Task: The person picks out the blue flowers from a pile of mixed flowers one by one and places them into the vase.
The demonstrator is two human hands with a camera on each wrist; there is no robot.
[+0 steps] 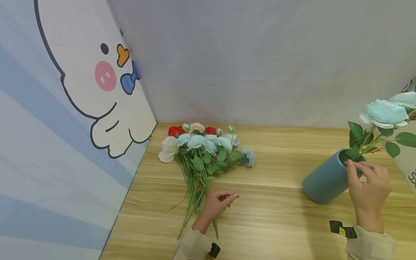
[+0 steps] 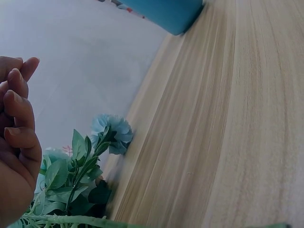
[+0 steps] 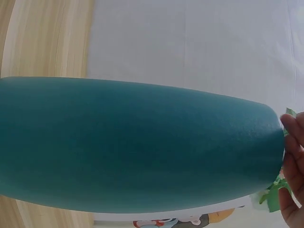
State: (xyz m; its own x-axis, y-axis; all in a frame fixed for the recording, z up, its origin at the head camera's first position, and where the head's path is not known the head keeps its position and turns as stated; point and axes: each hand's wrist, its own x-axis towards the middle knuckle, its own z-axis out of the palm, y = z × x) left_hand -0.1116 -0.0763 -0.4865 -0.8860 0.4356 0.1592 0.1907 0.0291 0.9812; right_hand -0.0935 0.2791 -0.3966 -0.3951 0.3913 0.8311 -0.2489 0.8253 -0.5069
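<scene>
A blue-green vase [image 1: 325,178] stands on the table at the right and fills much of the right wrist view. My right hand [image 1: 370,180] is at its mouth, with thumb and index fingertip together on the stem of a pale blue artificial flower [image 1: 385,112]; leaves and the vase rim partly hide the grip. In the right wrist view, the other fingers [image 3: 290,166] lie by the rim. My left hand [image 1: 219,204] hovers near the stems of an artificial flower pile [image 1: 208,144], its fingers loosely curled around nothing.
The pile holds pale blue, red, white and cream blooms with green stems [image 1: 195,195]. A grey-white backdrop [image 1: 260,65] rises behind the wooden table [image 1: 269,224]. At the left stands a panel with a cartoon figure [image 1: 81,72]. A printed pale surface [image 1: 407,159] shows at the far right.
</scene>
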